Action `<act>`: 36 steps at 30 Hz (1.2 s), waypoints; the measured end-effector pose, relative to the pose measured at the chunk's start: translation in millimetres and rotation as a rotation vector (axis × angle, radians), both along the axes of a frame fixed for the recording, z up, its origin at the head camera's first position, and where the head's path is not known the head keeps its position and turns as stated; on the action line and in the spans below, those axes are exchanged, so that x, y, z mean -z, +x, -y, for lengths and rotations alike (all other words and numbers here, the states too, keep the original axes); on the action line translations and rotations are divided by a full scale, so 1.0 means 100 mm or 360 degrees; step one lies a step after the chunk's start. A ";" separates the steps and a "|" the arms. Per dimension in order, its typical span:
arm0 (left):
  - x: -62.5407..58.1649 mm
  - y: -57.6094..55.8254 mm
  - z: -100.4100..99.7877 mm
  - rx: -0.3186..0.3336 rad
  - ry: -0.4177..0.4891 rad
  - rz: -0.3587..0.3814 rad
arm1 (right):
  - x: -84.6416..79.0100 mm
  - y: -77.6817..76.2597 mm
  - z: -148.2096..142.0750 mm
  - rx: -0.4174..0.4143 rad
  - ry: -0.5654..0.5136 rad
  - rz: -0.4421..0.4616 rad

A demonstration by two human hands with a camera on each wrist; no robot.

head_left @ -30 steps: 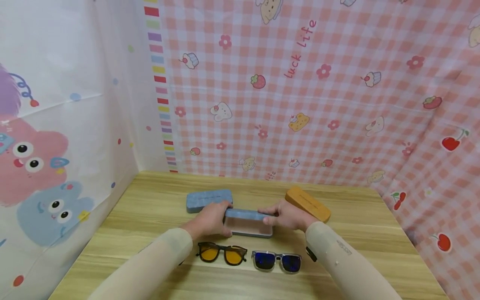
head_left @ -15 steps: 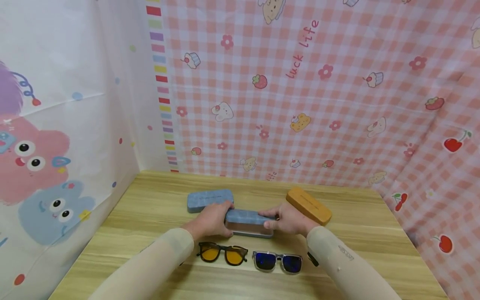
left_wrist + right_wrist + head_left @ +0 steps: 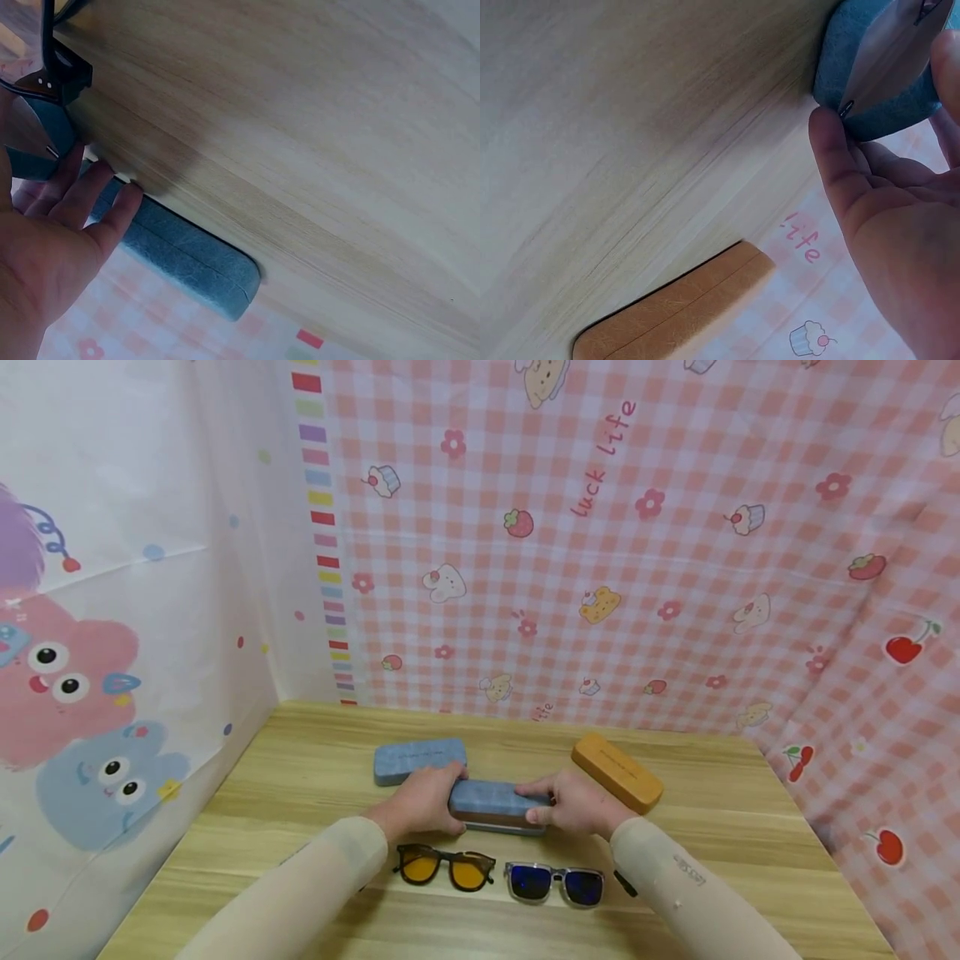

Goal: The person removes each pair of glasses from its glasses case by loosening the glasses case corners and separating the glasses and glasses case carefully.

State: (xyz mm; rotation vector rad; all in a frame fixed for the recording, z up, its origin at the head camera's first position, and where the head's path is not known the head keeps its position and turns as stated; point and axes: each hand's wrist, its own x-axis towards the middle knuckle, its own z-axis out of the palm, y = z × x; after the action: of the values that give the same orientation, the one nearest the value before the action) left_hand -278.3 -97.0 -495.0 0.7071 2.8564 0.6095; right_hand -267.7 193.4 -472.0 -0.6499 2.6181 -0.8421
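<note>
A blue glasses case (image 3: 491,800) stands in the middle of the table with its lid partly lowered and a narrow gap along the front. My left hand (image 3: 426,800) grips its left end, thumb at the front. At the right end my right hand (image 3: 573,804) holds the lid, thumb in front and fingers over the top. The right wrist view shows the pale lining of this case (image 3: 892,116) through the gap. Just in front lie black-framed glasses with orange lenses (image 3: 446,867) and clear-framed sunglasses with dark blue lenses (image 3: 555,884).
Behind my left hand sits a second blue glasses case (image 3: 420,760), shut. An orange glasses case (image 3: 617,772) lies slanted behind my right hand. A dark object (image 3: 624,881) shows partly beside the right sleeve. Printed cloth (image 3: 555,610) hangs at the table's back edge.
The lid of the middle blue case has come down toward its base, and the front gap has narrowed. Both hands have stayed at its ends; the glasses and other cases have not moved.
</note>
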 end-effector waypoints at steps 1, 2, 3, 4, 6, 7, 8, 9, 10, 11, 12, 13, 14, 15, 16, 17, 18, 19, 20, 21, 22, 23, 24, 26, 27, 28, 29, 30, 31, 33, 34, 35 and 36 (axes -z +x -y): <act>0.00 0.00 0.00 0.0008 -0.0002 -0.0010 | 0.00 0.01 0.01 0.0013 -0.0001 0.0005; 0.00 0.00 0.00 0.0014 -0.0004 -0.0019 | 0.01 0.02 0.02 0.0022 0.0000 0.0012; 0.00 0.01 0.01 0.0019 -0.0003 -0.0027 | 0.01 0.02 0.02 0.0026 -0.0002 0.0009; 0.01 0.01 0.01 0.0024 0.0000 -0.0033 | 0.02 0.03 0.03 0.0028 0.0007 0.0000; 0.01 0.00 0.01 0.0029 0.0001 -0.0043 | 0.02 0.04 0.04 0.0021 0.0038 -0.0045; 0.02 0.00 0.01 0.0029 -0.0004 -0.0044 | 0.03 0.04 0.05 0.0018 0.0050 -0.0062; 0.02 0.00 0.01 0.0029 -0.0006 -0.0043 | 0.03 0.04 0.05 0.0017 0.0059 -0.0074; 0.02 0.00 0.01 0.0031 -0.0003 -0.0043 | 0.03 0.04 0.05 0.0017 0.0068 -0.0086; 0.02 0.00 0.01 0.0032 0.0000 -0.0042 | 0.03 0.04 0.06 0.0015 0.0078 -0.0099; 0.02 0.00 0.01 0.0034 0.0000 -0.0042 | 0.04 0.04 0.06 0.0014 0.0083 -0.0107; 0.01 0.00 0.01 0.0035 0.0004 -0.0041 | 0.04 0.04 0.07 0.0013 0.0088 -0.0115; 0.01 0.00 0.01 0.0034 -0.0002 -0.0040 | 0.04 0.04 0.07 0.0021 0.0090 -0.0115; 0.01 0.00 0.01 0.0034 0.0004 -0.0041 | 0.04 0.04 0.08 0.0022 0.0095 -0.0123; 0.00 0.00 0.01 0.0033 0.0008 -0.0042 | 0.05 0.04 0.08 0.0023 0.0102 -0.0130; 0.00 0.00 0.01 0.0034 0.0008 -0.0043 | 0.05 0.04 0.09 0.0022 0.0112 -0.0141; 0.00 0.00 0.01 0.0032 0.0004 -0.0042 | 0.06 0.04 0.09 0.0019 0.0123 -0.0152; 0.01 -0.01 0.01 0.0031 0.0001 -0.0041 | 0.06 0.05 0.10 0.0014 0.0135 -0.0165; 0.01 -0.01 0.01 0.0031 -0.0002 -0.0040 | 0.06 0.05 0.10 0.0009 0.0142 -0.0175; 0.01 -0.01 0.01 0.0030 0.0002 -0.0039 | 0.07 0.06 0.10 0.0007 0.0152 -0.0186; 0.01 -0.01 0.01 0.0030 -0.0003 -0.0038 | 0.08 0.07 0.10 0.0003 0.0162 -0.0202; 0.01 -0.01 0.01 0.0029 -0.0007 -0.0035 | 0.09 0.07 0.11 -0.0003 0.0171 -0.0217; 0.01 -0.01 0.01 0.0029 -0.0008 -0.0032 | 0.09 0.08 0.11 -0.0005 0.0174 -0.0227; 0.01 -0.01 0.01 0.0029 -0.0008 -0.0028 | 0.10 0.09 0.11 -0.0008 0.0176 -0.0238; 0.01 0.00 0.01 0.0030 -0.0002 -0.0018 | 0.10 0.10 0.11 -0.0010 0.0176 -0.0256; 0.00 0.00 0.00 0.0029 -0.0001 -0.0014 | 0.11 0.10 0.11 -0.0012 0.0175 -0.0266; 0.00 0.00 0.00 0.0028 0.0002 -0.0010 | 0.11 0.11 0.11 -0.0017 0.0174 -0.0275; 0.00 0.00 0.01 0.0028 0.0006 -0.0008 | 0.11 0.11 0.11 -0.0017 0.0173 -0.0282; 0.00 0.00 0.01 0.0025 0.0006 -0.0006 | 0.11 0.11 0.11 -0.0020 0.0171 -0.0291; 0.00 0.00 0.01 0.0026 0.0010 -0.0009 | 0.11 0.12 0.12 -0.0022 0.0171 -0.0299; 0.00 0.00 0.01 0.0024 0.0010 -0.0016 | 0.11 0.12 0.12 -0.0025 0.0179 -0.0317; 0.00 0.00 0.01 0.0025 0.0010 -0.0019 | 0.11 0.12 0.12 -0.0026 0.0185 -0.0325; 0.00 0.00 0.01 0.0026 0.0010 -0.0022 | 0.11 0.12 0.12 -0.0027 0.0188 -0.0330; 0.00 0.00 0.01 0.0026 0.0009 -0.0025 | 0.11 0.12 0.12 -0.0030 0.0190 -0.0336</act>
State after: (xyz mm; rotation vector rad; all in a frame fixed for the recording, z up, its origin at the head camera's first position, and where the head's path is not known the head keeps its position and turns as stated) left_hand -278.7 -97.9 -495.3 0.7391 2.8614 0.6128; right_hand -255.5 181.2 -482.9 -0.7667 2.8185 -0.6360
